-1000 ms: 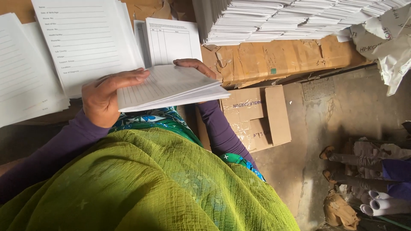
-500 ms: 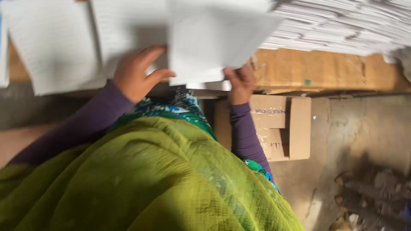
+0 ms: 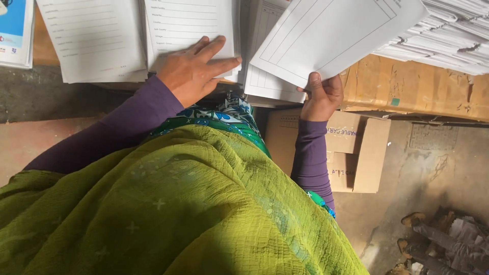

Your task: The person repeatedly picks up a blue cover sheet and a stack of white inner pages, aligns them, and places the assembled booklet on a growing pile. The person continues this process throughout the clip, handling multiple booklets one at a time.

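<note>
Draping across the near foreground is a crinkled olive-green cotton shawl (image 3: 168,203), with purple sleeves (image 3: 117,127) coming out of it and a patch of blue-green patterned cloth (image 3: 224,114) showing at its upper edge. Right hand (image 3: 322,97) is pinching the lower edge of a large white printed sheet with a ruled border box (image 3: 331,35), thumb on top, holding it lifted and tilted above the stacks. Left hand (image 3: 196,69) is lying flat, fingers spread, pressing on a white lined form stack (image 3: 188,25); nothing is being gripped there. Hands are sitting apart, left one nearer the middle, right one off to the side.

Below the right hand a brown cardboard box with open flaps (image 3: 356,153) is resting on the grey concrete floor (image 3: 433,173). Just left of the pressed stack another white lined form stack (image 3: 94,40) is lying on the worn surface (image 3: 43,46), and a blue-covered booklet pile (image 3: 15,30) is sitting at the far left. At the far right a big heap of loose white paper sheets (image 3: 448,30) is lying on a flat brown cardboard slab (image 3: 417,91). Under the lifted sheet a white gridded form (image 3: 267,71) is showing.
</note>
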